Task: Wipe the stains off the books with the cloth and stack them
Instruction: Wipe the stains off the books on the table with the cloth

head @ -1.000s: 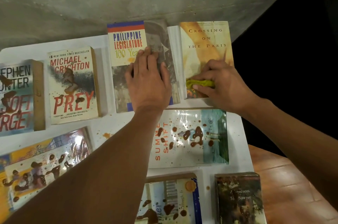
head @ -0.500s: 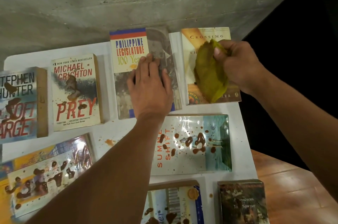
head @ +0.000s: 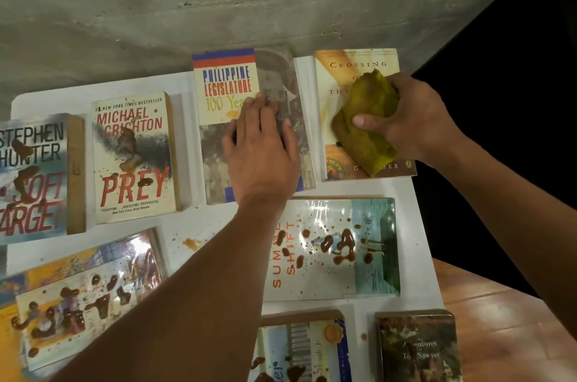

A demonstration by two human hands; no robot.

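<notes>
1. The green cloth point(head: 367, 124) is bunched in the right hand point(head: 412, 119), whose fingers point(head: 363, 121) curl round it and press it onto the cover of the Crossing book point(head: 337, 94), which lies at the far right corner of the white worktop point(head: 199, 219).
2. Just left of the Crossing book lies the Philippine Legislature book point(head: 224, 85); the left hand point(head: 262, 150) rests flat on it, fingers straight and holding nothing.
3. Further left of the Crossing book, in the same row, come the Prey paperback point(head: 134, 160) with brown blotches on its cover, and then the Soft Target paperback point(head: 34, 178), also stained and cut off by the picture's edge.
4. Directly nearer than the Crossing book lies the Summer Shift book point(head: 334, 250), glossy and spattered with dark brown drops.
5. Nearer again, a dark Tom Sawyer book point(head: 418, 347) sits at the worktop's edge, with a blue-trimmed book point(head: 306, 347) to its left, partly hidden by the left arm.
6. Far to the near left of the Crossing book lies a large colourful book point(head: 81, 288), heavily blotched.
7. A small orange smear point(head: 191, 243) marks the worktop between the books.
</notes>
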